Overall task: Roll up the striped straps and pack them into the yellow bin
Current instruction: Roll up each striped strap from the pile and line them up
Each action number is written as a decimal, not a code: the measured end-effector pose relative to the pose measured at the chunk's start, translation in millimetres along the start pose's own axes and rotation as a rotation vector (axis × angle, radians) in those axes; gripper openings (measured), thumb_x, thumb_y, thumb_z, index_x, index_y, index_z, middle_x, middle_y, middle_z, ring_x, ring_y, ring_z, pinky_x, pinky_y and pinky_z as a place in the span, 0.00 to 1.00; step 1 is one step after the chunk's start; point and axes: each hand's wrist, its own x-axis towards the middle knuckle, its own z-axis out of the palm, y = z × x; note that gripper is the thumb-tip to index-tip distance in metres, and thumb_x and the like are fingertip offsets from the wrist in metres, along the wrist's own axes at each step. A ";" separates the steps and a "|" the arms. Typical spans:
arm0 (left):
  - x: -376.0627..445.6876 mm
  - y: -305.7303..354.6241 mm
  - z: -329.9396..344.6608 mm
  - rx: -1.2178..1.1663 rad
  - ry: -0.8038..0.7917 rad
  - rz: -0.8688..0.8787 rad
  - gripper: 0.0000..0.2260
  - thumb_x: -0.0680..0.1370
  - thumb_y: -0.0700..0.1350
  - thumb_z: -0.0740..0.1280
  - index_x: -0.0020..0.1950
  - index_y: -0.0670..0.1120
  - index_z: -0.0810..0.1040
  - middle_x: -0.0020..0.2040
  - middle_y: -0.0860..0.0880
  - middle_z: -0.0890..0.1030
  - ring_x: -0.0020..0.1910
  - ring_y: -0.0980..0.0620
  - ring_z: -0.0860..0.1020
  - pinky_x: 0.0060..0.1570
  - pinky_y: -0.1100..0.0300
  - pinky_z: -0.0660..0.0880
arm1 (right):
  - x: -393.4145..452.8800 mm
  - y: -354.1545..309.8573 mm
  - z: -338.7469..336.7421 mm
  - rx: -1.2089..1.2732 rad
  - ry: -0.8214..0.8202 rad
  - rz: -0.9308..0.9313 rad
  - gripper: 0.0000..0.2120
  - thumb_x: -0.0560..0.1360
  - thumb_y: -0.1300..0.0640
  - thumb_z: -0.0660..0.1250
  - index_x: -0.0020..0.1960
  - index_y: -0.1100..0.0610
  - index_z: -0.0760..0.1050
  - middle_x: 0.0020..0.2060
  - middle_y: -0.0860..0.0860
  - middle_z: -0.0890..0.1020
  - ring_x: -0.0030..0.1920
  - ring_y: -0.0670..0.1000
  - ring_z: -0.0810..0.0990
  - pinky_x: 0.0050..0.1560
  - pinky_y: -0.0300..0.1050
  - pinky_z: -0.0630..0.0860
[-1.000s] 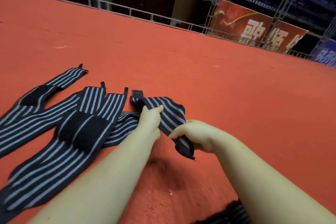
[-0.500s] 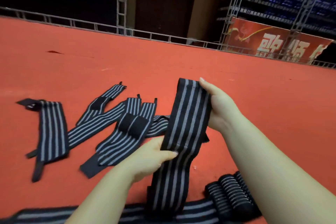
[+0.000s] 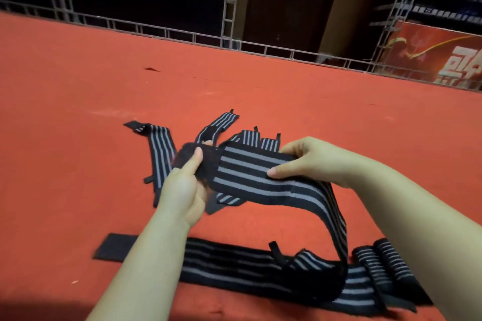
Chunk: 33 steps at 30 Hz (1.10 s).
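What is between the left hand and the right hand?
In the head view, a flat stretch of the striped strap spans between the left hand and the right hand. Each hand grips it; its black fuzzy end is at the left hand.

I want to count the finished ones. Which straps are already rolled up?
Only the two rolled straps at the lower right, side by side on the red carpet. The others lie flat, and one strap is held in both hands.

left hand (image 3: 182,190): I see it bare, no glove, no ring
right hand (image 3: 313,161): bare also
forearms: I see no sleeves
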 end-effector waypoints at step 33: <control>-26.2 43.9 -156.6 0.686 0.109 -0.099 0.11 0.82 0.45 0.57 0.53 0.46 0.79 0.46 0.48 0.84 0.46 0.49 0.83 0.47 0.54 0.80 | 105.2 2.4 201.0 -0.020 -0.120 -0.042 0.11 0.75 0.48 0.67 0.39 0.53 0.72 0.34 0.46 0.77 0.34 0.44 0.75 0.41 0.42 0.74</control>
